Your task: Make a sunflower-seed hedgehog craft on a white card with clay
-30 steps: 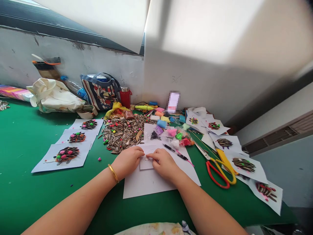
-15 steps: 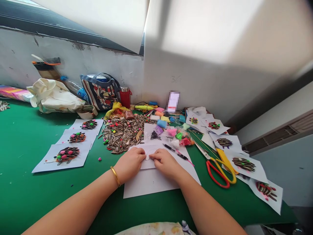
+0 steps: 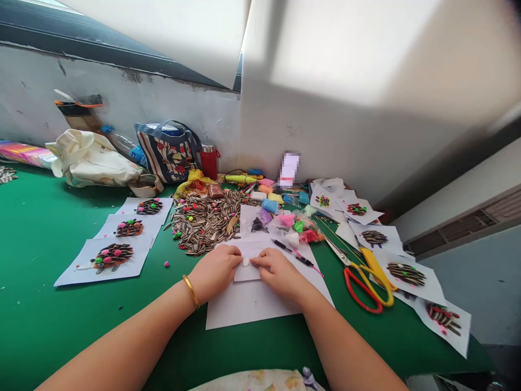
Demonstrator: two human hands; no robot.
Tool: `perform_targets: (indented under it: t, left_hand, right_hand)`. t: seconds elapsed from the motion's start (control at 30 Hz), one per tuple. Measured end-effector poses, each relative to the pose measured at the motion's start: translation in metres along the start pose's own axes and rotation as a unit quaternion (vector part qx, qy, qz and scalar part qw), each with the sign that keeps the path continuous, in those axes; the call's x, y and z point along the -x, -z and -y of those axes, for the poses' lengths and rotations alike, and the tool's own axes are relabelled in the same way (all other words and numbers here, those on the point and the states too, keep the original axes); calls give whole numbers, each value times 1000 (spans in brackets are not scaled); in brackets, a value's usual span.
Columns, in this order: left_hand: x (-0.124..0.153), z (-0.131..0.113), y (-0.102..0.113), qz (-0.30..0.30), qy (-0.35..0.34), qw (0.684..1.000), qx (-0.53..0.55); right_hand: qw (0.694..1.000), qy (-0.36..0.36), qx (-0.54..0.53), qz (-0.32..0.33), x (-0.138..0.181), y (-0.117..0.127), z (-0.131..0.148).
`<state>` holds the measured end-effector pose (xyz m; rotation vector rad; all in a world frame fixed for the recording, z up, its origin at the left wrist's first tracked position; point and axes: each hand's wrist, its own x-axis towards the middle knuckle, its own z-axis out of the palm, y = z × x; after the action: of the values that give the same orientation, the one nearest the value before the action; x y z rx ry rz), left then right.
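Observation:
A small piece of white modelling clay (image 3: 246, 262) lies on a small white card (image 3: 246, 275) that carries a faint drawn outline, partly covered by my fingers. My left hand (image 3: 216, 271) is closed at the left of the clay, its fingertips against the clay's edge and the card. From the other side my right hand (image 3: 280, 271) reaches in with bent fingers pressed together, its fingertips at the clay. Under the card is a larger white sheet (image 3: 260, 307). Black pens (image 3: 290, 250) lie just past my right hand.
Sunflower seeds (image 3: 207, 225) are heaped behind my left hand. Bagged coloured clay (image 3: 305, 228) sits behind the pens. Scissors (image 3: 368, 290) and a yellow cutter (image 3: 374, 263) lie right. Seed-covered hedgehog pictures (image 3: 112, 258) stand in rows on both sides. Bags (image 3: 166, 155) line the wall.
My right fingertips have drawn slightly to the right, showing more of the clay and the outline. My left hand has hardly moved.

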<state>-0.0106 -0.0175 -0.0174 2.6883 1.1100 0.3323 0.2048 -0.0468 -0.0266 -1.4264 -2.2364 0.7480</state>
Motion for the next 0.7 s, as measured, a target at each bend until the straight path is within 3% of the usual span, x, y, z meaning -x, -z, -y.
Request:
perform_targets:
  t: [0.7]
  left_hand:
    - [0,0,2,11,-1,1000,0]
  right_hand:
    - [998,40,45,36,7,7,7]
